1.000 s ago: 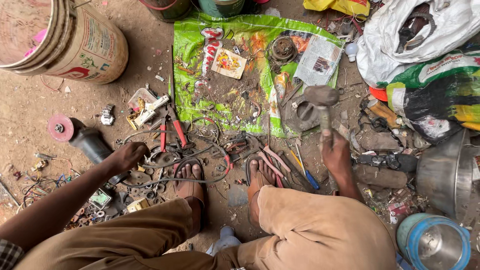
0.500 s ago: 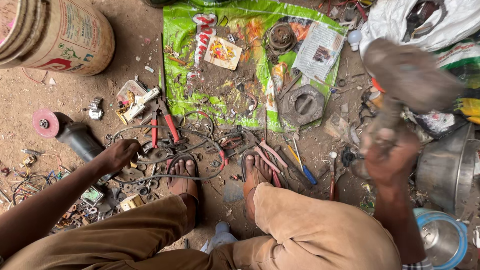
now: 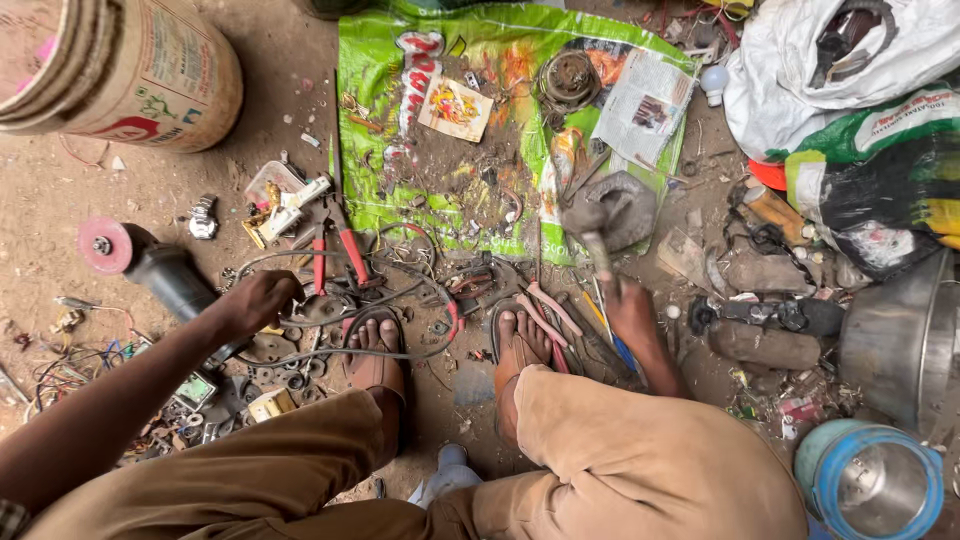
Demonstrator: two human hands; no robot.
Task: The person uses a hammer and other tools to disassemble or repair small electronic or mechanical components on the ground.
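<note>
Nearest to me, my two sandalled feet (image 3: 445,345) rest on the dirt floor (image 3: 280,120) among loose wires and scrap. My left hand (image 3: 255,300) lies closed, fingers curled down over a flat metal piece (image 3: 320,308) beside the red-handled pliers (image 3: 335,255); whether it pinches the piece or only presses it I cannot tell. My right hand (image 3: 632,315) is wrapped fully around the lower handle of a hammer (image 3: 590,230), whose head is blurred above the grey hexagonal metal part (image 3: 622,208). I judge the hammer head-heavy and rigid, so the low grip suits swinging; a hold nearer the head would give control. The flat piece looks thin, stiff and sharp-edged, best pinned at its rim. Beyond lie the green printed sack (image 3: 440,150), a black angle grinder (image 3: 150,265) and a tan bucket (image 3: 130,70).
</note>
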